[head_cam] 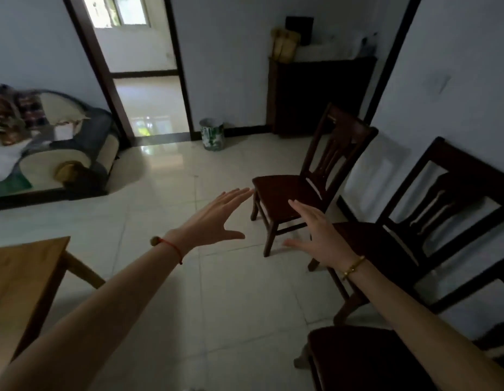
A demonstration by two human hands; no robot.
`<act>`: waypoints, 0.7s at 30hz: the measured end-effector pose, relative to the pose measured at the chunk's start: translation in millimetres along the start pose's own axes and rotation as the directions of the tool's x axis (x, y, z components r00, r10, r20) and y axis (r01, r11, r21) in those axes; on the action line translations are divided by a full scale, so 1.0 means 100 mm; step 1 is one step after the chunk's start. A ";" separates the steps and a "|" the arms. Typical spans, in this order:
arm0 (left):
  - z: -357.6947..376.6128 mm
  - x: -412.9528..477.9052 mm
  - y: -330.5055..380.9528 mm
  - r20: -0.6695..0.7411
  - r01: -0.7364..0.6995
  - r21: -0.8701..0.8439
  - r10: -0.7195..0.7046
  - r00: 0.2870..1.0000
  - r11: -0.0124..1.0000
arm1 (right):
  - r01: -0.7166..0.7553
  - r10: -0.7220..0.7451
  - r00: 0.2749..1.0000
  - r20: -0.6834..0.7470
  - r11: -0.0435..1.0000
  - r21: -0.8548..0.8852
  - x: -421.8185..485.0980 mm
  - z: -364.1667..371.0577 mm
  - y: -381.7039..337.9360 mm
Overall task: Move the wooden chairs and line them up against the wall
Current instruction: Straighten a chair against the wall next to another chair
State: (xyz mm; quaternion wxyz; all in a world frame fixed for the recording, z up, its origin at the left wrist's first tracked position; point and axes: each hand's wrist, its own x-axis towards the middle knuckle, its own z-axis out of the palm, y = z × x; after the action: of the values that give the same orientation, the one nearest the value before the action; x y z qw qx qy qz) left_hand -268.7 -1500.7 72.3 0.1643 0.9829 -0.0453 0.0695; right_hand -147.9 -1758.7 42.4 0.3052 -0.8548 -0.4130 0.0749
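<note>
Three dark wooden chairs stand along the white wall on the right. The far chair (pixel 298 190) has its back to the wall, the middle chair (pixel 431 221) stands beside it, and the seat of the nearest chair (pixel 358 359) shows at the bottom right. My left hand (pixel 217 218) is stretched out flat over the floor, fingers apart, just left of the far chair's seat. My right hand (pixel 318 238) is also spread and holds nothing, in front of the far chair's front leg and the middle chair's seat.
A light wooden table (pixel 22 277) juts in at the lower left. A sofa (pixel 56 153) with cushions sits at the left. A small bin (pixel 212 134) stands by the open doorway (pixel 143 80). A dark cabinet (pixel 318 94) is against the back wall.
</note>
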 end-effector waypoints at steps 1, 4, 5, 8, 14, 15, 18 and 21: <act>-0.05 0.09 -0.19 0.015 -0.025 -0.006 0.025 1.000 1.000 | -0.034 0.034 0.999 -0.023 0.999 0.009 0.13 0.06 -0.07; -0.20 0.38 -0.73 0.049 -0.095 -0.034 0.097 0.994 0.995 | -0.097 0.099 0.992 -0.079 0.995 0.029 0.50 0.21 -0.24; -0.25 0.49 -0.91 0.055 -0.124 -0.041 0.126 0.990 0.991 | -0.116 0.119 0.988 -0.099 0.993 0.035 0.63 0.27 -0.29; -0.36 0.85 -1.37 0.066 -0.180 -0.048 0.183 0.981 0.983 | -0.181 0.186 0.972 -0.142 0.982 0.047 0.99 0.38 -0.37; -0.37 1.62 -2.03 0.152 -0.295 -0.075 0.303 0.941 0.953 | -0.286 0.286 0.936 -0.207 0.958 0.026 1.66 0.53 -0.27; -0.35 1.75 -2.12 0.160 -0.312 -0.077 0.320 0.934 0.947 | -0.301 0.299 0.928 -0.220 0.953 0.024 1.77 0.54 -0.23; -0.28 2.31 -2.42 0.183 -0.367 -0.094 0.379 0.907 0.925 | -0.354 0.346 0.899 -0.269 0.935 0.019 2.19 0.54 -0.05; -0.22 2.98 -2.70 0.205 -0.415 -0.108 0.428 0.880 0.904 | -0.390 0.379 0.868 -0.321 0.920 0.031 2.64 0.47 0.18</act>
State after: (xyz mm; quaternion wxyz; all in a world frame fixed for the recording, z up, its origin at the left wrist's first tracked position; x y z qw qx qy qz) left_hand 52.4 -1259.0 52.3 0.1687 0.9455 -0.2783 -0.0089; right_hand 17.2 -1547.3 27.0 0.3324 -0.9255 -0.1809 -0.0130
